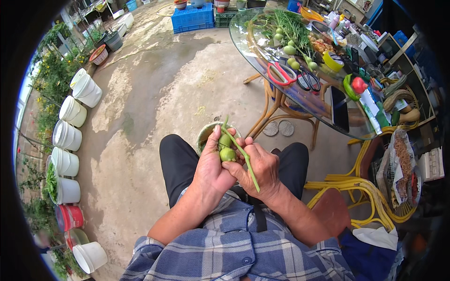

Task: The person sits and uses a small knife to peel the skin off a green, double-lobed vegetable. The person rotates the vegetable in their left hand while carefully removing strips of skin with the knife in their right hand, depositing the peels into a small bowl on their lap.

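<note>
A small green bottle gourd with a stem lies between my two hands, above my lap. My left hand holds it, thumb pointing up along its side. My right hand grips the gourd's lower right side, and a green stalk runs across its fingers. Some fingertips are hidden behind the gourd. Below the hands, between my knees, stands a round container, mostly covered by them. On the glass table lie more small gourds with leafy stems, red-handled scissors and black-handled scissors.
The table also bears a phone, a roll of yellow tape, a green pepper and a red fruit. A yellow rattan chair stands at right. Several white buckets line the left side. A blue crate is ahead.
</note>
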The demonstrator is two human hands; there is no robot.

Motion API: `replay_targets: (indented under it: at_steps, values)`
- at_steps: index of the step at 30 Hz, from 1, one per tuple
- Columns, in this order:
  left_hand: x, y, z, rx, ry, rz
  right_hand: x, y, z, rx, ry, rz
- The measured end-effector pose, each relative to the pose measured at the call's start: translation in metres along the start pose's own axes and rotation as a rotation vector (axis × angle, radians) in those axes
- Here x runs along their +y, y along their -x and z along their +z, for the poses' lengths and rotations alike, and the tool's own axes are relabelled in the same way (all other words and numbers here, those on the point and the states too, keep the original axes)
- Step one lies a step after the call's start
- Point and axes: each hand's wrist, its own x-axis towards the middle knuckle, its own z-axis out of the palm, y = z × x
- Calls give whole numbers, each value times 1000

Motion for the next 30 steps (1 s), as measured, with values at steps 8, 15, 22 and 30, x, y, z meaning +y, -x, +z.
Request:
replay_targets:
  at_steps: [8, 15, 22, 30]
  values:
    - [0, 2, 8, 61, 34, 9, 2, -4, -1, 47, 59, -147]
    - [19, -9, 3, -26, 60, -4, 18, -7, 26, 100, -152, -77]
    - [28, -19, 1, 24, -2, 135, 9, -6, 14, -56, -175, -29]
    - [32, -26, -14, -112, 121, 15, 7, -11, 21, -69, -140, 98]
